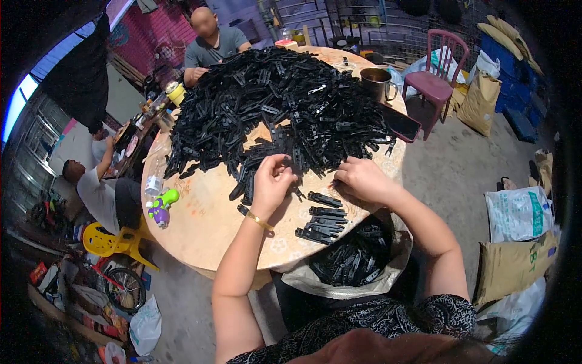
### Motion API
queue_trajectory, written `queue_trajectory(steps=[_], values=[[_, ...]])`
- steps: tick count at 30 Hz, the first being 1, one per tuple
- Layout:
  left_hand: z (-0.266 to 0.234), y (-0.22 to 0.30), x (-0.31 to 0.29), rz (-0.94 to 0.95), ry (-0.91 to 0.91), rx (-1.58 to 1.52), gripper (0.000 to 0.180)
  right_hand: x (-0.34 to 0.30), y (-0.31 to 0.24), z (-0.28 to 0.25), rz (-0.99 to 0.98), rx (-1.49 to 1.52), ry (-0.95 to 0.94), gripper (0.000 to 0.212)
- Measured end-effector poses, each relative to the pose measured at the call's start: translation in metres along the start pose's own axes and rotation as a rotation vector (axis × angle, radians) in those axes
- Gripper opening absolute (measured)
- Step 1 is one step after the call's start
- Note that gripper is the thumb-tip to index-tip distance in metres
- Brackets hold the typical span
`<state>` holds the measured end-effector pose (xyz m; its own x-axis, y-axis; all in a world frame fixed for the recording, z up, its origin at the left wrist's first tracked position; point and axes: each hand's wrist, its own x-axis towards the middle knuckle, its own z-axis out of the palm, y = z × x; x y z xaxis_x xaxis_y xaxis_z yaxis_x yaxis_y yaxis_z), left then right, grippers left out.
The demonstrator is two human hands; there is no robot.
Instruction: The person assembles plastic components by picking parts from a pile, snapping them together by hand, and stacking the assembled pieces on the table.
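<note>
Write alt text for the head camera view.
A person's left hand and right hand are beside a large heap of small black pieces on a round table; an open sack below holds more. Another person is opposite.

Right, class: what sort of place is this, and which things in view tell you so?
Probably a small, informal workshop: a heap of black parts covers much of the round table, an open sack holds more, and bags sit to the right.

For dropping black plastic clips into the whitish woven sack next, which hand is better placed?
Probably the right hand: it looks nearer the whitish woven sack; the left hand is left of the lined-up clips.
</note>
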<state>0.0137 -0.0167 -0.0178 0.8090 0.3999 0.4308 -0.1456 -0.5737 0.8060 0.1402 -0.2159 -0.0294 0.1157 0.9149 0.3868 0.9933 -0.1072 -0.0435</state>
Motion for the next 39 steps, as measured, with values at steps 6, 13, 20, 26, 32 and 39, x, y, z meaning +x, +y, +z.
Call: queue_trajectory(steps=[6,13,20,26,32,39], values=[[0.011,0.015,-0.004,-0.457,-0.116,-0.582,0.024,0.004,-0.019,-0.010,0.403,0.749,0.260,0.020],[0.026,0.013,-0.018,-0.334,-0.126,-0.635,0.024,0.022,-0.041,0.020,0.642,1.791,0.528,0.014],[0.025,0.026,-0.023,-0.302,-0.138,-0.699,0.027,0.020,-0.043,0.022,0.674,1.451,0.543,0.013],[0.021,0.018,-0.020,-0.230,-0.147,-0.481,0.027,0.017,-0.040,0.025,0.526,1.056,0.618,0.011],[0.016,0.025,-0.018,-0.255,-0.186,-0.562,0.032,0.010,-0.036,0.015,0.286,0.714,0.620,0.022],[0.012,0.029,-0.020,-0.083,-0.243,-0.261,0.028,0.006,-0.022,0.011,0.321,0.967,0.288,0.043]])
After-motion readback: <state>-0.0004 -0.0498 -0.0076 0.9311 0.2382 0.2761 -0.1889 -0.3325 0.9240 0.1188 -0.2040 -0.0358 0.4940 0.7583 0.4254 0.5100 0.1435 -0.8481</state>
